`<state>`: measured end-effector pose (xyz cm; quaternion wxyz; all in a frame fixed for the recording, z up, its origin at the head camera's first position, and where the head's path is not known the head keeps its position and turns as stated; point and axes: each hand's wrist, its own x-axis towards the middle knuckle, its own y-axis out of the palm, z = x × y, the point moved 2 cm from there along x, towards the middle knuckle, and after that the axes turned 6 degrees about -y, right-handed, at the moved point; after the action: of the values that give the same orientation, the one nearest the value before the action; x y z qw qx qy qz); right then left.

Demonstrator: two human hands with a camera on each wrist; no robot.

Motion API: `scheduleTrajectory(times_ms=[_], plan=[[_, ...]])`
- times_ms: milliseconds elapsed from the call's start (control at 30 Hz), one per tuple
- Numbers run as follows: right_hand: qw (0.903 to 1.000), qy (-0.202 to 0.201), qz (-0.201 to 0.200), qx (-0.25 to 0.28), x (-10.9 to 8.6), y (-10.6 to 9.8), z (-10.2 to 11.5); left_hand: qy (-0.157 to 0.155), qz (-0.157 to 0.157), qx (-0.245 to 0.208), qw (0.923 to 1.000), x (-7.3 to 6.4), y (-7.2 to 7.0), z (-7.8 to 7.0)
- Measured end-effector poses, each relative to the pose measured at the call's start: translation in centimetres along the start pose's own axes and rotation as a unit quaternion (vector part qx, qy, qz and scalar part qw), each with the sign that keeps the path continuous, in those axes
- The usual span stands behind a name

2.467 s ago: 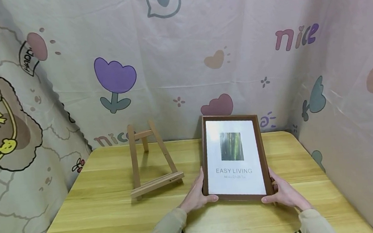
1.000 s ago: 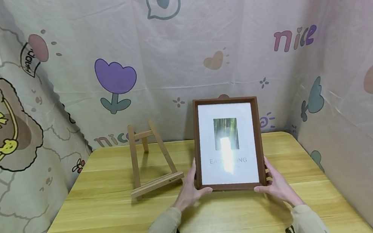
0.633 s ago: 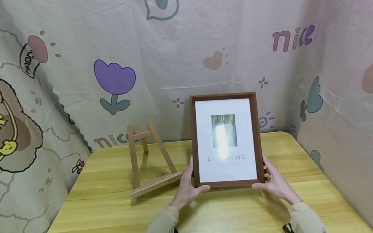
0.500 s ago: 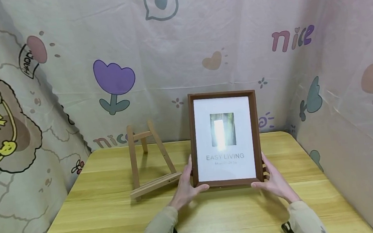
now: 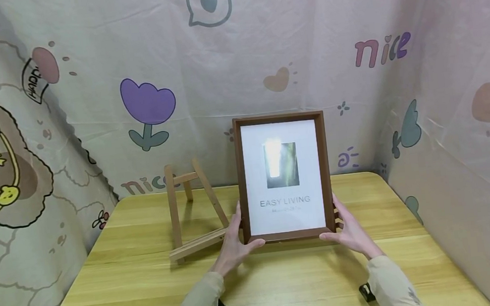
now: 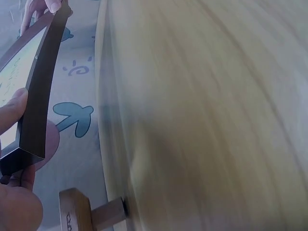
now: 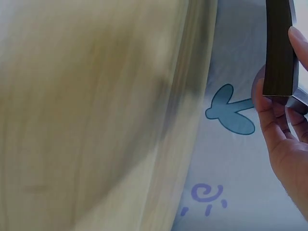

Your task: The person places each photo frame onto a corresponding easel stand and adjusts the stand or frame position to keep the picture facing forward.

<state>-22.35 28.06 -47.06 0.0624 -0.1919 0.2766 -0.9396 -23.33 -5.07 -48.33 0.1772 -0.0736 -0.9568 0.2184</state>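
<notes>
A brown picture frame [image 5: 324, 174] stands nearly upright in the head view, its white sheet reading EASY LIVING below a small green picture with glare on it. My left hand [image 5: 233, 248] grips its lower left corner, thumb over the front edge and fingers behind. At the lower right corner my right hand [image 5: 351, 232] holds it the same way. Both wrist views show the frame raised off the table, with fingers behind it. Just left of my left hand is a small wooden easel [image 5: 197, 243], its ledge's right end partly hidden by that hand.
The wooden table [image 5: 286, 288] runs back to a printed cloth backdrop [image 5: 219, 76], which also hangs at the left and right. In the left wrist view, the end of the easel's ledge [image 6: 74, 211] shows below the left hand.
Both hands have lifted the picture frame and brought it left, closer to the easel. It was leaning back more before and now faces the camera more squarely. The easel has stayed put.
</notes>
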Motion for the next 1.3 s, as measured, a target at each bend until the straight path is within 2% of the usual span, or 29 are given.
scheduleTrajectory(times_ms=[300, 500, 900, 1133, 1300], plan=[[0.9999, -0.001, 0.005, 0.012, 1.2, 0.9, 0.8, 0.014, -0.017, 0.012, 0.9997, -0.1, -1.5, 0.1], [0.9993, -0.029, 0.006, 0.021, 2.1, 1.4, 1.3, 0.025, -0.035, 0.031, 0.9986, -0.2, -2.3, 0.1], [0.9986, -0.048, 0.009, 0.019, 3.6, 2.8, 2.2, 0.035, -0.056, 0.038, 0.9971, -0.5, -4.0, 0.4], [0.9978, -0.057, 0.018, 0.027, 4.8, 3.7, 3.3, 0.022, -0.062, 0.038, 0.9971, -0.8, -5.6, 0.4], [0.9971, -0.066, 0.022, 0.032, 5.6, 4.7, 3.7, 0.026, -0.074, 0.047, 0.9958, -1.2, -6.6, 0.5]])
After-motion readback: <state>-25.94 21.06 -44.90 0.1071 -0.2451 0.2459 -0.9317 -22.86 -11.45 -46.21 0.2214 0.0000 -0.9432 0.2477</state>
